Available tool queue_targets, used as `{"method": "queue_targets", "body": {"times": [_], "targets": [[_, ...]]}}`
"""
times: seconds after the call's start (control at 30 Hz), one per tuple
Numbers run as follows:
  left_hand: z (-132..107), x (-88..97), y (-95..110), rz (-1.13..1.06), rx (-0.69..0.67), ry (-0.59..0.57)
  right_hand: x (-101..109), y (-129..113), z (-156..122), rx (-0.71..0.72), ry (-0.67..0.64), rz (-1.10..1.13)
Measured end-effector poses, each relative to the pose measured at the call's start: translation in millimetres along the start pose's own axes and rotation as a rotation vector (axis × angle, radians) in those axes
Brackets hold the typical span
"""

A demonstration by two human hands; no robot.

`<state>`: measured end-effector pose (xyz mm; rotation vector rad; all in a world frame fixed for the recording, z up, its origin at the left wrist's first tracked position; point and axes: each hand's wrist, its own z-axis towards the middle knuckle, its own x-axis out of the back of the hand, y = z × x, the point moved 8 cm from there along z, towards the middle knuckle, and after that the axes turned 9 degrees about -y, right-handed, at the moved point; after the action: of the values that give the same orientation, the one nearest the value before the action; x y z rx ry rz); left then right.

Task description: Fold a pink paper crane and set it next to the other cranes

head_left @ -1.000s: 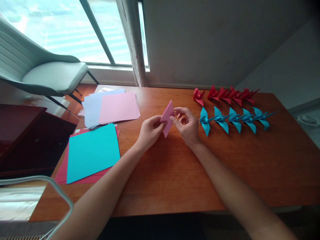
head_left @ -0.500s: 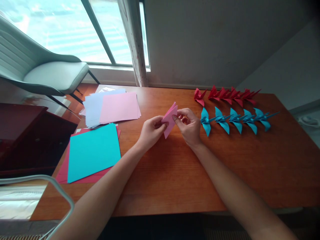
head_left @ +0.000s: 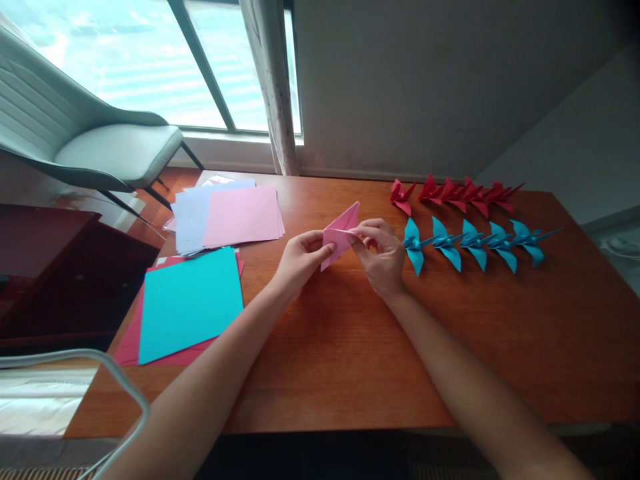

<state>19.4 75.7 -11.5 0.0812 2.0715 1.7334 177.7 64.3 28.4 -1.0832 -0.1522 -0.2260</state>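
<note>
Head view is showing the left hand (head_left: pixel 301 260) pinching the folded pink paper (head_left: pixel 341 240) above the bench (head_left: pixel 350 353) while the right hand (head_left: pixel 383 259) is gripping its opposite edge; uneven pulling could be skewing the crease, or a loose left pinch letting layers slip.
</note>
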Motion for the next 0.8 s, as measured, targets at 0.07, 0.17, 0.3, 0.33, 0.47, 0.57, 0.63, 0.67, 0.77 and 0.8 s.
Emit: {"method": "queue_targets", "body": {"times": [0.07, 0.17, 0.3, 0.33, 0.47, 0.57, 0.63, 0.67, 0.77, 0.8], "targets": [[-1, 2.7, 2, 0.015, -0.009, 0.045, -3, -8, -2, 0.061, -0.032, -0.075], [-3, 5.5, 7, 0.03, -0.022, 0.096, -8, -19, -6, 0.156, -0.076, -0.163], [-4, 7.3, 8, 0.01, -0.02, 0.124, -16, -23, -9, 0.242, -0.131, -0.241], [-4, 7.3, 7, -0.002, -0.014, 0.12, -17, -23, -10, 0.252, -0.137, -0.248], [-1, 5.9, 0, -0.086, 0.016, 0.08, -19, -21, -10, 0.262, -0.149, -0.244], [0, 5.1, -3, -0.159, 0.021, 0.055, -21, -21, -9, 0.269, -0.165, -0.262], [1, 5.8, -4, -0.212, 0.017, 0.06, -22, -21, -9, 0.282, -0.17, -0.285], [1, 6.1, -4, -0.231, 0.018, 0.064, -23, -21, -9, 0.292, -0.17, -0.297], [1, 6.3, -4, -0.215, 0.018, 0.063, -25, -21, -11, 0.327, -0.173, -0.336], [1, 6.2, -4, -0.192, 0.014, 0.059, -26, -22, -11, 0.337, -0.178, -0.346]]}}
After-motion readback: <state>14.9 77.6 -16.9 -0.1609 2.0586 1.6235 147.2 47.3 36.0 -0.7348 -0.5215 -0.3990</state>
